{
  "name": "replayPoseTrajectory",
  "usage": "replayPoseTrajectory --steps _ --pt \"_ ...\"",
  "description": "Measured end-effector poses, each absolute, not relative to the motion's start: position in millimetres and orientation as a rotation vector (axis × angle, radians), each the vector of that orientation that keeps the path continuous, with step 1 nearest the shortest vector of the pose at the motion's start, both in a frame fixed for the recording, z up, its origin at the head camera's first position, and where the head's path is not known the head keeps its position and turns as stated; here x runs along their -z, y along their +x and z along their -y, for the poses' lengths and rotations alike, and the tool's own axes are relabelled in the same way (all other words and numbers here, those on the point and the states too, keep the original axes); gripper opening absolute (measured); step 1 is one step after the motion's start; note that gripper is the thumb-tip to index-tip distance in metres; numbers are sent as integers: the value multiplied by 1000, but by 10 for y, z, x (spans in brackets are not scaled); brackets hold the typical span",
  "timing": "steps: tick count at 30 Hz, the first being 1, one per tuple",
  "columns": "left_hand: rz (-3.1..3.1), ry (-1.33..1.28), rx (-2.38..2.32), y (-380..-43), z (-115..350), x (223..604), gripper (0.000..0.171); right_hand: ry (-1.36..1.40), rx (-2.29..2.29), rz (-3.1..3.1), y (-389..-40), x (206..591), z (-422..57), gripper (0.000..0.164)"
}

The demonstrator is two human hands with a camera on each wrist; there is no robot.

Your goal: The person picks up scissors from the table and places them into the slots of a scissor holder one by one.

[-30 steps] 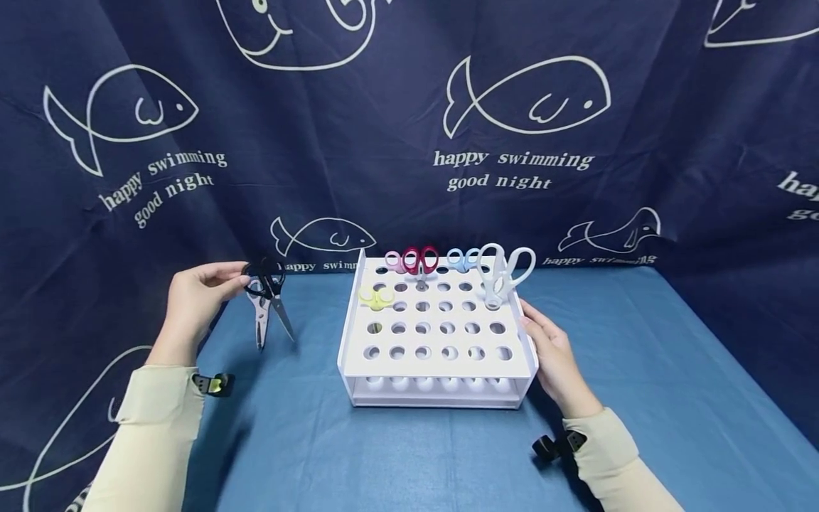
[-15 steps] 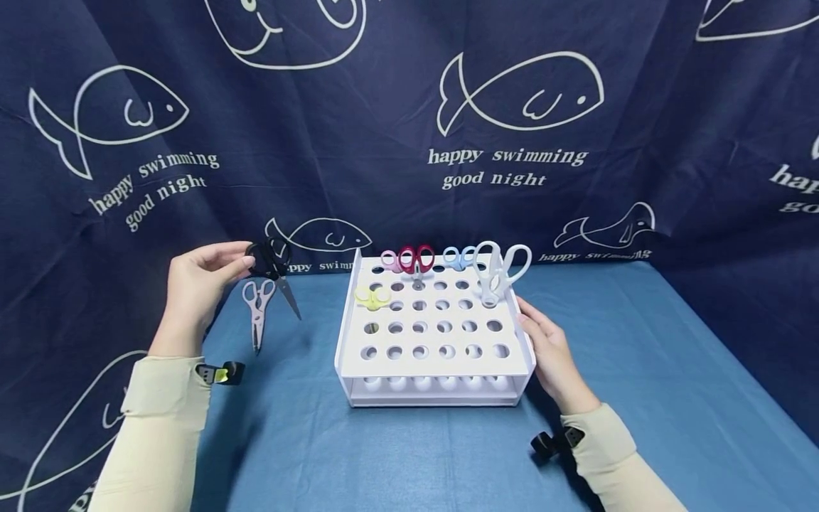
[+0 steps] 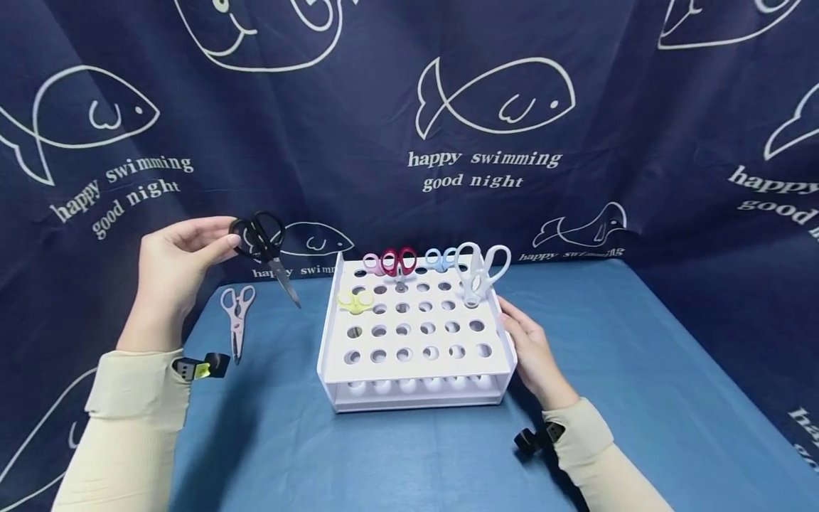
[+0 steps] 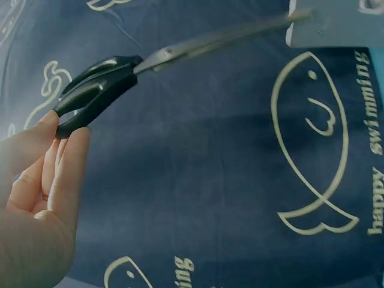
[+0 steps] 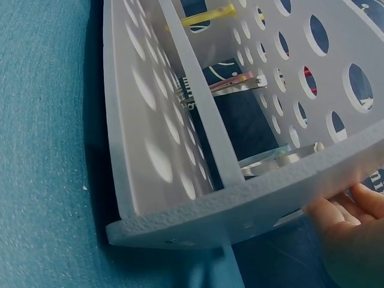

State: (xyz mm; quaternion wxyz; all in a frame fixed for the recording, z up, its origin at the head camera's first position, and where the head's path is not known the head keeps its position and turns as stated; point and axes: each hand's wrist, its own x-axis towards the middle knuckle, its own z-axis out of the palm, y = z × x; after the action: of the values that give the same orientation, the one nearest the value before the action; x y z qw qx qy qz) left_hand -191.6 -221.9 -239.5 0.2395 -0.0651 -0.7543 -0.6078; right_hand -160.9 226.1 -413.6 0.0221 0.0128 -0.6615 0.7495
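Observation:
Raised in my left hand (image 3: 175, 259) is a pair of black-handled scissors (image 3: 264, 245). Thumb and fingers pinch one handle loop, and the blades slope down to the right. In the left wrist view the scissors (image 4: 99, 90) point toward the rack. Below them, pale pink scissors (image 3: 237, 313) lie on the table. My right hand (image 3: 534, 355) rests against the right side of a white holed rack (image 3: 416, 366); in the right wrist view the fingertips (image 5: 327, 215) touch its outer side panel. The rest of that hand is partly out of frame.
Several scissors stand in the rack's holes: yellow (image 3: 355, 301), pink (image 3: 373, 264), red (image 3: 399, 262), light blue (image 3: 441, 259) and a large pale pair (image 3: 481, 274). A blue cloth (image 3: 358, 455) covers the table. Behind it hangs a dark blue fish-print curtain (image 3: 358, 163).
My left hand has lifted the black scissors, away from the pink scissors on the table. The head view has shifted, so the rack appears further left. My right hand stays at the rack's side.

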Motion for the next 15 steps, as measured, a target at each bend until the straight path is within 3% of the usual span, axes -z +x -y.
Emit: replayPoseTrajectory --steps 15 --pt "2085 -248 1541 -1923 1728 2161 29 35 -2340 2043 -1612 4139 -2259 53"
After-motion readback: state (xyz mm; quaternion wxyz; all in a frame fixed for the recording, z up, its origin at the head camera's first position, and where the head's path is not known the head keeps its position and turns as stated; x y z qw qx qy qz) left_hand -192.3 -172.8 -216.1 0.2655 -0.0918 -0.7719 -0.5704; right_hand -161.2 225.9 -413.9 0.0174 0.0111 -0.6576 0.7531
